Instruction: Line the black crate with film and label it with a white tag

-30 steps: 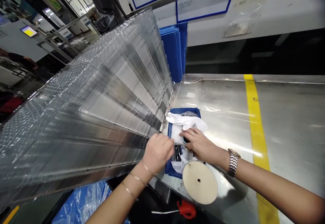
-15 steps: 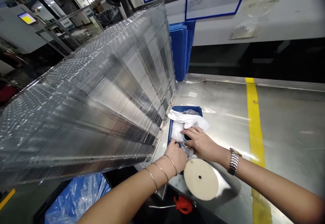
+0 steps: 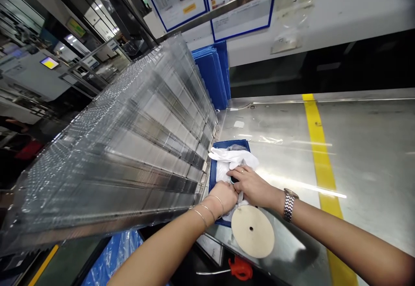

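Observation:
Both my hands reach into a small blue tray (image 3: 240, 143) on the steel table. My left hand (image 3: 223, 196) is curled at the tray's near end, its fingers hidden among the contents. My right hand (image 3: 251, 185) lies over the tray's middle, fingertips on a small dark object with a teal edge (image 3: 232, 179). White cloth gloves (image 3: 234, 158) fill the far part of the tray. What either hand grips is hidden.
A tall stack of clear plastic trays (image 3: 129, 147) leans along the left. A cream round disc with a centre hole (image 3: 252, 231) lies near the table's edge. Blue sheets (image 3: 212, 72) stand at the back. A yellow stripe (image 3: 320, 156) crosses the steel table (image 3: 366, 156). A red tool (image 3: 240, 268) lies below.
My left hand has moved right from the clear stack into the blue tray. My right hand has stayed over the tray's middle. The camera view has shifted.

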A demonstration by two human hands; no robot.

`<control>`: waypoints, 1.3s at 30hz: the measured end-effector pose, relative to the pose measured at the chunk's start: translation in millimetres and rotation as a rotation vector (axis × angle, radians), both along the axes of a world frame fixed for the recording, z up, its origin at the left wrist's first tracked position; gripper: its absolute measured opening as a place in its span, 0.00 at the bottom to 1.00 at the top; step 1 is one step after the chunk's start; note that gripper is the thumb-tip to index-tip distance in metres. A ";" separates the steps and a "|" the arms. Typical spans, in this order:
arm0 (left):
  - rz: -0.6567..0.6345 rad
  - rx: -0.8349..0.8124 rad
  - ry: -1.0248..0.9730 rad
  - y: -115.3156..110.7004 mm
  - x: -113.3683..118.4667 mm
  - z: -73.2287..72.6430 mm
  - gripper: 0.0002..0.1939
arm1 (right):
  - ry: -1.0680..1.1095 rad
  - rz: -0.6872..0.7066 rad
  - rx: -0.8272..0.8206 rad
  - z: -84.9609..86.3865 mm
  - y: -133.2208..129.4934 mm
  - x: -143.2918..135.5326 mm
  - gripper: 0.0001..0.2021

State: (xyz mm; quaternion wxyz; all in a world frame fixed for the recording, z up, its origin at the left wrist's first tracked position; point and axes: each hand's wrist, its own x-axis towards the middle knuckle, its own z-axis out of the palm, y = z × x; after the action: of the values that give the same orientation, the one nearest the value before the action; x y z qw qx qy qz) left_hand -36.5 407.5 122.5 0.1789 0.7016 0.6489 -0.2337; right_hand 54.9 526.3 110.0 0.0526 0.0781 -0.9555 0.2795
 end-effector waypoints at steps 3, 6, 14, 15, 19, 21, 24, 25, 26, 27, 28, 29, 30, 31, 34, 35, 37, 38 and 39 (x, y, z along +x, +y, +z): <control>0.040 -0.048 -0.013 0.8 -0.4 7.1 0.16 | -0.005 -0.002 -0.018 -0.1 0.5 -0.6 0.09; 0.094 -0.008 -0.009 -0.6 -3.1 12.8 0.15 | -0.008 0.004 -0.018 -1.7 1.9 -1.5 0.07; 0.169 0.195 -0.003 -14.6 -13.4 13.5 0.12 | 0.008 -0.017 -0.009 -3.4 1.0 -1.0 0.06; 0.169 0.187 -0.002 -13.9 -12.6 12.4 0.12 | 0.011 -0.015 -0.013 -4.2 0.7 -1.1 0.06; 0.152 0.089 -0.011 -8.4 -10.7 7.5 0.13 | -0.001 -0.002 -0.009 -6.5 0.3 -2.0 0.06; 0.113 0.086 -0.024 -9.2 -13.1 5.5 0.11 | -0.017 0.002 0.004 -5.7 0.3 -2.2 0.05; 0.033 0.321 -0.046 -20.8 -20.0 8.5 0.09 | -0.042 -0.007 0.015 -3.5 0.5 -1.8 0.05; 0.019 0.461 -0.048 -28.0 -22.4 12.8 0.09 | -0.048 -0.010 0.017 -3.0 0.8 -1.7 0.05; 0.022 0.606 -0.050 -36.9 -24.4 19.3 0.10 | -0.050 -0.012 0.020 -2.8 1.1 -1.6 0.05; 0.050 0.749 -0.056 -47.4 -26.0 27.9 0.10 | -0.048 -0.012 0.025 -2.9 1.5 -1.6 0.05; 0.096 0.880 -0.072 -59.2 -27.0 38.3 0.08 | -0.042 -0.009 0.035 -3.1 1.8 -1.9 0.05; 0.157 0.988 -0.102 -72.0 -27.2 49.7 0.07 | -0.034 -0.006 0.048 -3.3 1.8 -2.5 0.05; 0.226 1.070 -0.146 -85.4 -26.4 61.5 0.08 | -0.024 -0.003 0.069 -3.3 1.3 -3.5 0.05; 0.296 1.124 -0.198 -98.9 -24.5 72.6 0.10 | -0.016 0.004 0.095 -2.9 0.1 -5.2 0.05; 0.440 1.199 -0.298 -136.0 -12.5 94.4 0.13 | -0.010 0.046 0.211 1.4 -7.6 -13.5 0.06; 0.470 1.206 -0.316 -146.3 -7.0 96.9 0.13 | -0.018 0.067 0.258 3.7 -11.2 -17.0 0.07; 0.514 1.231 -0.343 -163.6 4.5 96.6 0.14 | -0.046 0.103 0.345 8.1 -18.2 -23.9 0.09; 0.538 1.246 -0.354 -170.5 10.0 95.2 0.14 | -0.056 0.110 0.377 9.6 -20.7 -26.8 0.09; 0.561 1.254 -0.368 -176.6 15.0 93.8 0.15 | -0.063 0.114 0.398 10.4 -22.1 -29.0 0.10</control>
State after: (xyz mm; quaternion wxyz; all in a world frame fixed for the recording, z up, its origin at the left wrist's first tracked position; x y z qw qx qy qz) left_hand -21.5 231.0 216.3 -0.0985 0.5070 0.7764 0.3612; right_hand 25.9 504.3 120.4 -0.0098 0.1322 -0.9871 0.0901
